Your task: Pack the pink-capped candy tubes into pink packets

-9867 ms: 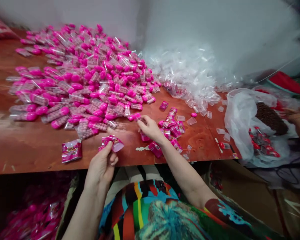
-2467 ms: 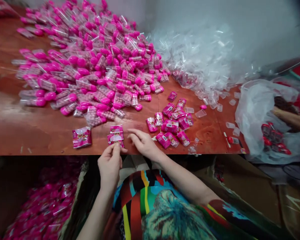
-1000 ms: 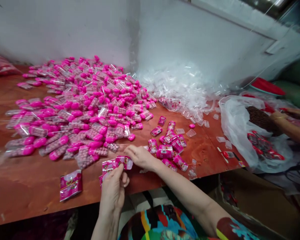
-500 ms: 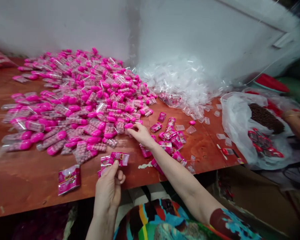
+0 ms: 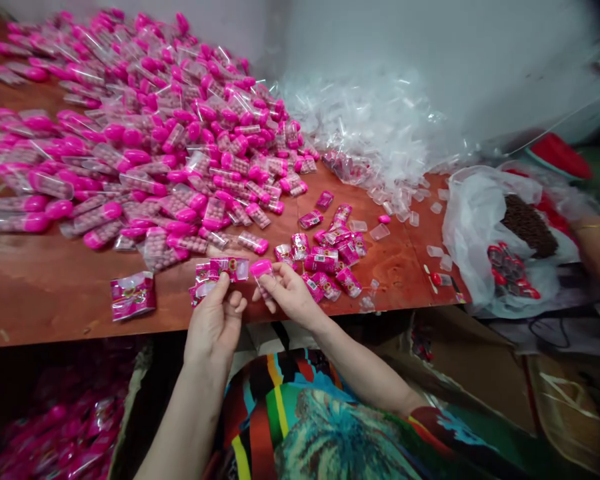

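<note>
Left hand (image 5: 213,320): fingers pinched shut on a printed pink wrapper (image 5: 235,268), above flat wrappers (image 5: 199,283) near the front edge.
Right hand (image 5: 293,293): fingers closed around a pink-capped tube (image 5: 263,277), tilted, cap uppermost (small pink balls visible inside).
Wrapper and tube: cap just beside the wrapper's right end; contact appears possible, though blur prevents confirmation.
Surface (image 5: 400,287): reddish-brown; folded packet stack (image 5: 133,295) left of the left hand.
Filled tubes (image 5: 155,133): large heap behind the hands, left side.
Wrapped tubes (image 5: 330,257): loose cluster right of the right hand.
Clear containers (image 5: 380,127): piled against the wall.
White bag (image 5: 463,207): far right, red-and-clear pieces inside.
</note>
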